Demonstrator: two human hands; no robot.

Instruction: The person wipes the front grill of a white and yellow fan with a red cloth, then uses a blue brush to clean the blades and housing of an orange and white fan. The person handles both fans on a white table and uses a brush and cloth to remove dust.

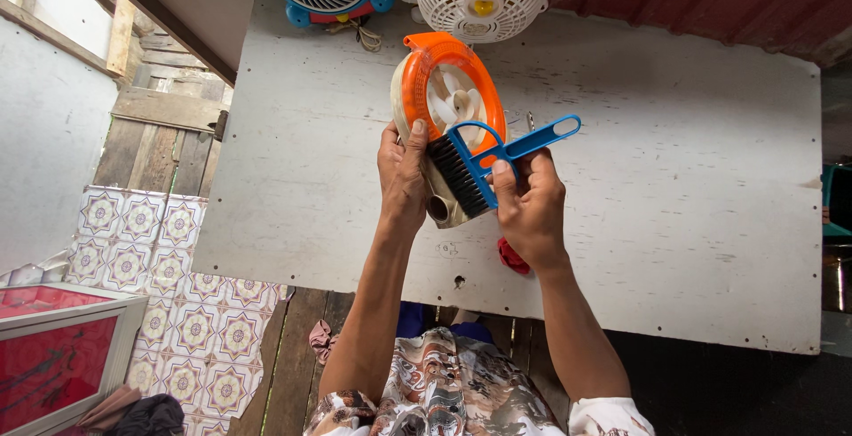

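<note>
Both hands are full: the left hand (402, 178) grips a small orange fan (446, 121) held up over the white desk (692, 205), the right hand (530, 205) pinches a blue brush (484, 165) with bristles touching the fan's lower rim at 6 o'clock. Hard strokes could twist the fan loose; it would probably drop onto the desk.

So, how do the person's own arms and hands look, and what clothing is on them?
Both forearms are bare from elbow to wrist. The left hand and the right hand wear no gloves, and no rings, watch or bracelet show. Short sleeves of a patterned shirt in brown, cream and grey swirls end near the elbows; the right sleeve edge looks white.
</note>
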